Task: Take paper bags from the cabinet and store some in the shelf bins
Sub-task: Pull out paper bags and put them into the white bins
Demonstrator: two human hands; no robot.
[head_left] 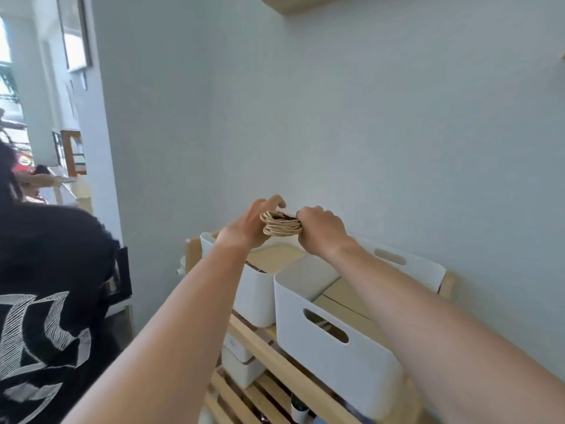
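Up above the white bins, near the middle of the view, two bare hands hold one bunch of paper bag handles, tan twisted loops stacked together. The left hand is at 9 o'clock from the bunch. Its fingers curl over the top of the loops and its palm sits against their side. The right hand is at 3 o'clock from the bunch and is closed tight around the other end. The bags under the handles are hidden by the hands, so I cannot tell how they hang.

Straight down at 6 o'clock from the hands is the left bin, a white box with something tan and flat inside it. Just beside it, toward 4 o'clock, is the big white bin with a long handle hole in its front. Flat tan paper lies in that one too. Both bins stand on a wooden slat shelf by the pale wall. A smaller white box sits on the lower level.

Over at 9 o'clock, a person in a black shirt with white print stands close by.
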